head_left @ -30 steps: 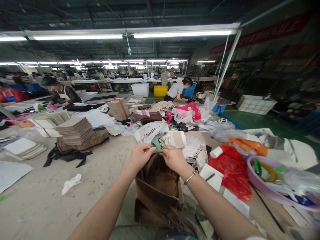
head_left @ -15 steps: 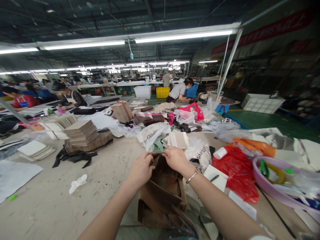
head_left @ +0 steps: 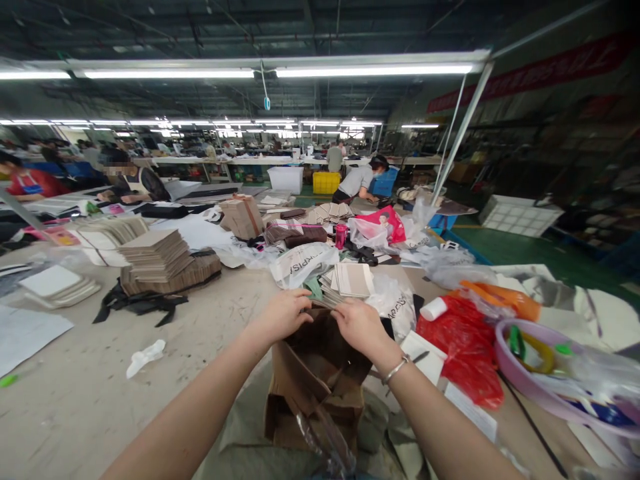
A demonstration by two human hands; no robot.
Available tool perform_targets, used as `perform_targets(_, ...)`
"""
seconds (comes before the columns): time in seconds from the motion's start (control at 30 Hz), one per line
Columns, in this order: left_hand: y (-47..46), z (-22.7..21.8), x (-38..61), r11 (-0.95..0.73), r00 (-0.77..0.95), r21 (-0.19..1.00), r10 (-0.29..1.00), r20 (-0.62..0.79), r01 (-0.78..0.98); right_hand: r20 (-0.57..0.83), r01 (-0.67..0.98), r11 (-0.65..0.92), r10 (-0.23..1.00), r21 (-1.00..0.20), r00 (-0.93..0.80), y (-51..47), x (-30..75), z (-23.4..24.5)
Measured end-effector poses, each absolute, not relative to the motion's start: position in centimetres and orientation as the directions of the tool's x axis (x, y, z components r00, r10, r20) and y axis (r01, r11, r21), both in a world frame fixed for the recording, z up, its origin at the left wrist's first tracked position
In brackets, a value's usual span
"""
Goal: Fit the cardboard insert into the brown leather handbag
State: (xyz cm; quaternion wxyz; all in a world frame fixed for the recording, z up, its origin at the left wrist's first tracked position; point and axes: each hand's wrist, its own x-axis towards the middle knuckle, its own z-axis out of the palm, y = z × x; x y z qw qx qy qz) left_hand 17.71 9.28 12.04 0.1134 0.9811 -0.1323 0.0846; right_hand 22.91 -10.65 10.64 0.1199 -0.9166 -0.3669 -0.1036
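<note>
My left hand (head_left: pixel 284 316) is at the far left of the rim of a brown open-topped bag (head_left: pixel 300 373), its thumb and fingers closed round the edge. On the right, my right hand (head_left: pixel 361 328) pinches the same far rim, with a silver bangle on the wrist. Between my hands the bag's dark inside shows. Under and in front of the bag there is a brown cardboard box (head_left: pixel 274 420), partly hidden by the bag. Some clear plastic hangs over the box at the front.
Stacked beige boards (head_left: pixel 155 257) stand on the table at left, near a crumpled white tissue (head_left: pixel 145 358). Beyond my hands lie cream panels (head_left: pixel 353 279) and printed plastic bags (head_left: pixel 303 263). A red plastic bag (head_left: pixel 457 340) and a purple basin (head_left: pixel 505 360) are at right. A co-worker (head_left: pixel 357 181) bends farther back.
My hands still hold the far rim, and the bag's mouth looks wider. My left hand's fingers are stretched a little more along the edge. The view has shifted slightly.
</note>
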Motion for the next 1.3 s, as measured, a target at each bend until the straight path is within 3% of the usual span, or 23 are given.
perform_targets(0.27, 9.9, 11.7, 19.7, -0.912, 0.963, 0.321, -0.209, 0.167, -0.254, 0.27, 0.707, -0.693, 0.66, -0.143, 0.701, -10.7, 23.0, 10.7)
perform_targets(0.77, 8.4, 11.8, 19.6, -0.983, 0.979, 0.152, -0.071, 0.191, -0.101, 0.306, 0.738, -0.661, 0.681, -0.133, 0.665, -10.8, 23.0, 10.6)
perform_targets(0.97, 7.8, 11.9, 19.6, -0.987, 0.981, 0.159, -0.009, 0.193, -0.04, 0.314, 0.738, -0.662, 0.678, -0.132, 0.665, -10.9, 22.6, 10.5)
perform_targets(1.3, 7.5, 11.8, 19.1, -0.988, 0.976, 0.153, 0.03, 0.218, -0.004, 0.129, 0.764, -0.62, 0.755, -0.178, 0.643, -11.1, 23.9, 11.2)
